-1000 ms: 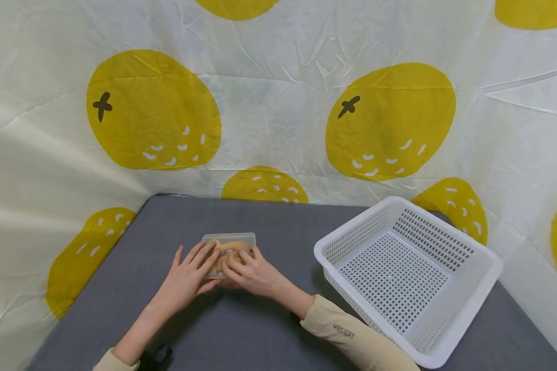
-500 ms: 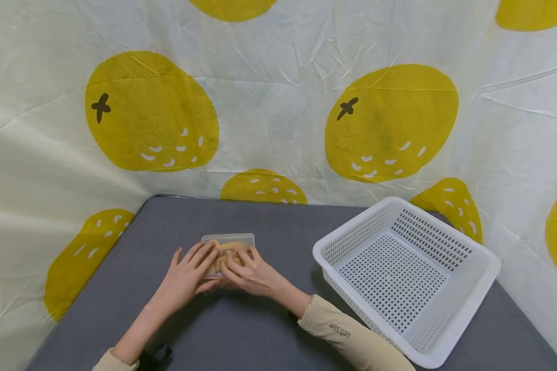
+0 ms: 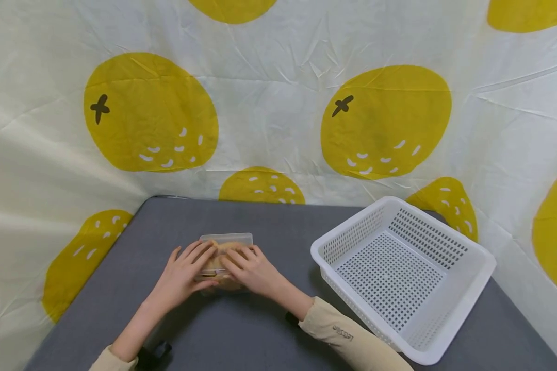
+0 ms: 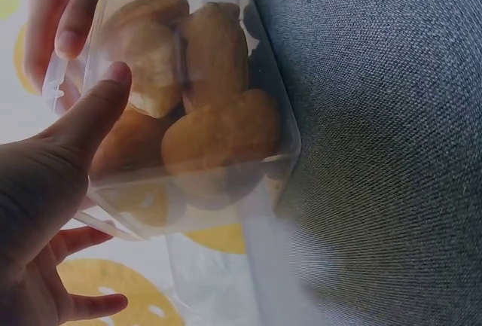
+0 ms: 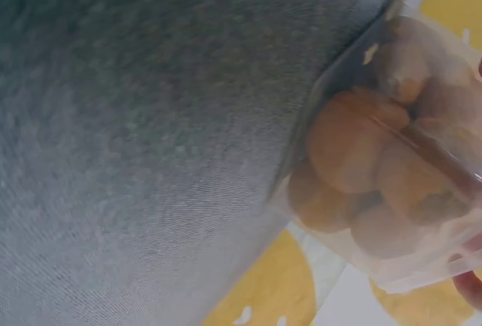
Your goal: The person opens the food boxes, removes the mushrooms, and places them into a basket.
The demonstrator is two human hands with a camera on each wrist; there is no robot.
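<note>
Loosely spread, the left hand lays its fingers over the top of a clear, rectangular plastic box, its thumb against the near wall; the right hand sets bent fingers on that top from the other side. Neither grip visibly pinches anything, though the right fingertips are partly hidden. Beneath runs a dark grey, ribbed-weave cloth surface, the box standing flat on it, left of centre.

Pressing down on the top seems to be the step in hand; whether a lid lies under the fingers cannot be told. Doing it well likely calls for even, gentle force from both sides and a bracing thumb, since the thin, smooth walls look able to flex. Inside, brown, rounded, bread-like lumps crowd together, dull-skinned and probably easy to dent; one paler, rough-faced lump breaks the run of smooth ones.

To the right, well apart, sits a white, perforated plastic basket. Behind everything hangs a creased, faintly glossy white cloth printed with yellow fruit.
</note>
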